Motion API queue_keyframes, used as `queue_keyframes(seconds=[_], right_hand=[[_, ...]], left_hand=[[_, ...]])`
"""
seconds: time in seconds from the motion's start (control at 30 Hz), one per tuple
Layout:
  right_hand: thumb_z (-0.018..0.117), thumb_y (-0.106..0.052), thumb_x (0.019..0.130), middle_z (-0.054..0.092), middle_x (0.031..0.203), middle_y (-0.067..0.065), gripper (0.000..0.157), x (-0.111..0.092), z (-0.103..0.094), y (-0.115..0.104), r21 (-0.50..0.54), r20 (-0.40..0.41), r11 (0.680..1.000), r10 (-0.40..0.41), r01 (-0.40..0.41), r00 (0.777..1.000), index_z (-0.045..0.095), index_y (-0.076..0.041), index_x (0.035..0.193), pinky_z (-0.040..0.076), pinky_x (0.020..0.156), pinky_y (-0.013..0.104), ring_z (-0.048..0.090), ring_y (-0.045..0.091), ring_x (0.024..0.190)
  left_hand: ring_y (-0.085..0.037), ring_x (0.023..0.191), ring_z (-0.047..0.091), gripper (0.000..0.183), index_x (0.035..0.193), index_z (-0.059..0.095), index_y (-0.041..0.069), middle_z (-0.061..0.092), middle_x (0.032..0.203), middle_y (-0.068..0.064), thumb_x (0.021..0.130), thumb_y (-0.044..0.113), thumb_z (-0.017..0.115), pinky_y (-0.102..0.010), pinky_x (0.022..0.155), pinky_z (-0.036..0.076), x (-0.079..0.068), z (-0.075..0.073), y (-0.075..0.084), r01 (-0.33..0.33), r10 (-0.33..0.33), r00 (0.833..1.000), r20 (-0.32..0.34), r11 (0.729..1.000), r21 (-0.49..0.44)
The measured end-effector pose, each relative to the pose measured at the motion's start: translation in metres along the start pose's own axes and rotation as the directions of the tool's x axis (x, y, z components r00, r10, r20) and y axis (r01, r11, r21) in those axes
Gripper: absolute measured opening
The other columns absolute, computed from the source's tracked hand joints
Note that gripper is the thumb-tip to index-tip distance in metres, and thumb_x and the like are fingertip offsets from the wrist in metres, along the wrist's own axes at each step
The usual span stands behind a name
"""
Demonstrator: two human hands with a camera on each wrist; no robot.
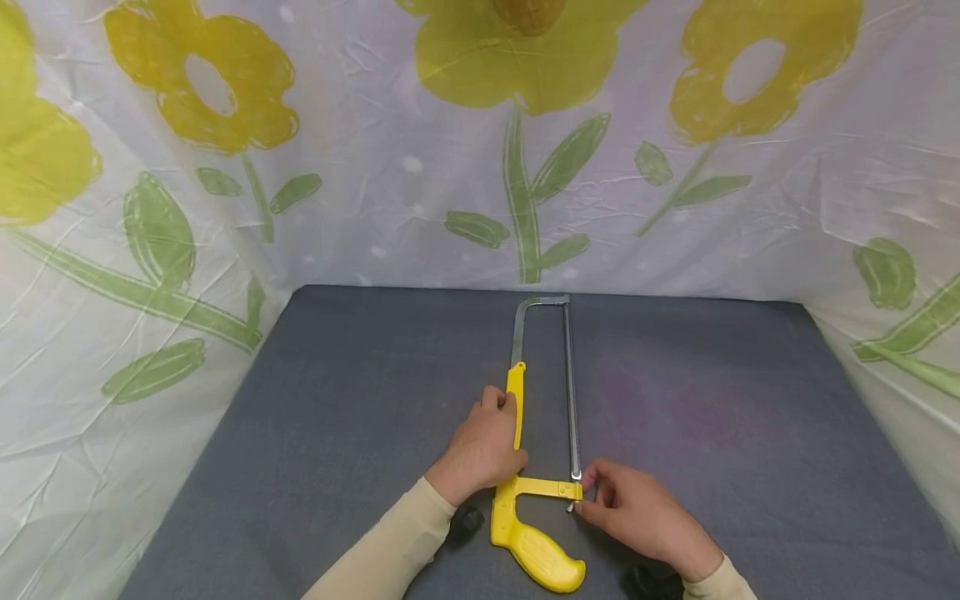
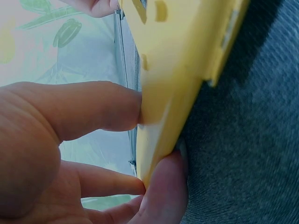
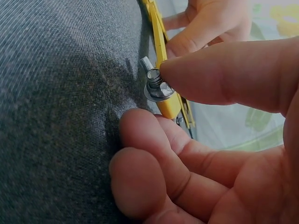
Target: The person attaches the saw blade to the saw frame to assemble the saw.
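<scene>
Grey cloth (image 1: 360, 367) bears a yellow-handled hacksaw (image 1: 542, 487), its thin blade (image 1: 572, 383) apparently silvery.

The long metal hacksaw (image 1: 516, 382) is bright yellow along its flat frame and on its rounded pistol-shaped handle (image 1: 543, 560), both plain; its bent metal front bar (image 1: 517, 329) is silver, its long straight blade (image 1: 572, 392) steel grey, and its small threaded metal bolt (image 3: 154, 77) shiny silver. The coarse-woven cloth tabletop (image 1: 360, 392) is dark blue-grey, tinged with faint purplish patches towards the right. The creased fabric backdrop (image 1: 360, 225) is whitish with a lilac tint, printed with big yellow flowers (image 1: 517, 71), one orange-brown at its heart, others white-centred, on pale-edged green stems and leaves (image 1: 570, 158). The plain cloth sleeves (image 1: 393, 542) are cream.
</scene>
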State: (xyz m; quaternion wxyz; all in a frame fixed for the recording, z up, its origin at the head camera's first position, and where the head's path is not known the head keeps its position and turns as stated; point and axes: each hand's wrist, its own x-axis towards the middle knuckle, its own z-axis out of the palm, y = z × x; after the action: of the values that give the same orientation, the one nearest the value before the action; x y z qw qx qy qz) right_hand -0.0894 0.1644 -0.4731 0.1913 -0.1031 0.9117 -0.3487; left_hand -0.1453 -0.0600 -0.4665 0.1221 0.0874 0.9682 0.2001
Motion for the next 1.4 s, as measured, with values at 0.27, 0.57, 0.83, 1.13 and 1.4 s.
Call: queue_keyframes(seconds=[0.27,0.57,0.83,1.13,1.4], right_hand=[[0.076,-0.028,0.086,0.055,0.067,-0.009,0.018,-0.0016,-0.0011,0.0011,-0.01,-0.013,0.999,-0.042,0.042,0.999,0.064,-0.022,0.098,0.037,0.049,0.024,0.045,0.004,0.051],[0.075,-0.024,0.085,0.054,0.067,-0.009,0.017,-0.0014,-0.0006,0.0019,-0.027,-0.019,0.999,-0.045,0.044,0.999,0.064,-0.022,0.098,0.036,0.05,0.023,0.044,0.003,0.051],[0.077,-0.023,0.083,0.053,0.066,-0.009,0.019,-0.0024,0.0005,0.0001,-0.037,-0.037,0.999,-0.032,0.031,0.999,0.064,-0.022,0.097,0.034,0.05,0.024,0.043,0.005,0.051],[0.078,-0.02,0.081,0.052,0.066,-0.009,0.021,-0.0024,0.0023,-0.0014,-0.054,-0.06,0.998,0.01,-0.013,0.998,0.064,-0.024,0.095,0.034,0.051,0.024,0.043,0.006,0.052],[0.08,-0.02,0.08,0.052,0.065,-0.009,0.022,-0.0023,0.0036,-0.0029,-0.057,-0.072,0.998,0.023,-0.027,0.997,0.063,-0.024,0.094,0.034,0.052,0.024,0.043,0.006,0.053]], left_hand=[[-0.017,0.09,0.048,0.083,0.153,0.04,0.001,0.042,0.14,-0.012,0.083,0.022,0.078,-0.024,0.056,0.044,-0.0002,0.0001,0.0,0.0,0.0,1.0,-0.009,1.0,-0.01],[-0.018,0.088,0.048,0.082,0.153,0.041,0.0,0.042,0.139,-0.014,0.082,0.021,0.077,-0.024,0.054,0.044,-0.0009,-0.0005,-0.0001,-0.009,0.008,1.0,-0.014,1.0,-0.017],[-0.017,0.088,0.048,0.081,0.152,0.041,0.0,0.042,0.139,-0.013,0.083,0.021,0.078,-0.024,0.054,0.044,-0.0009,-0.0001,0.0005,-0.006,0.006,1.0,-0.018,1.0,-0.015],[-0.017,0.087,0.048,0.083,0.153,0.04,0.001,0.042,0.139,-0.013,0.083,0.022,0.078,-0.024,0.054,0.044,-0.0006,0.0001,0.0001,-0.009,0.009,1.0,-0.015,1.0,-0.023],[-0.017,0.086,0.048,0.081,0.152,0.041,0.0,0.042,0.139,-0.014,0.083,0.021,0.078,-0.023,0.054,0.045,0.0,0.0004,-0.0016,-0.022,0.021,1.0,-0.017,0.999,-0.028]])
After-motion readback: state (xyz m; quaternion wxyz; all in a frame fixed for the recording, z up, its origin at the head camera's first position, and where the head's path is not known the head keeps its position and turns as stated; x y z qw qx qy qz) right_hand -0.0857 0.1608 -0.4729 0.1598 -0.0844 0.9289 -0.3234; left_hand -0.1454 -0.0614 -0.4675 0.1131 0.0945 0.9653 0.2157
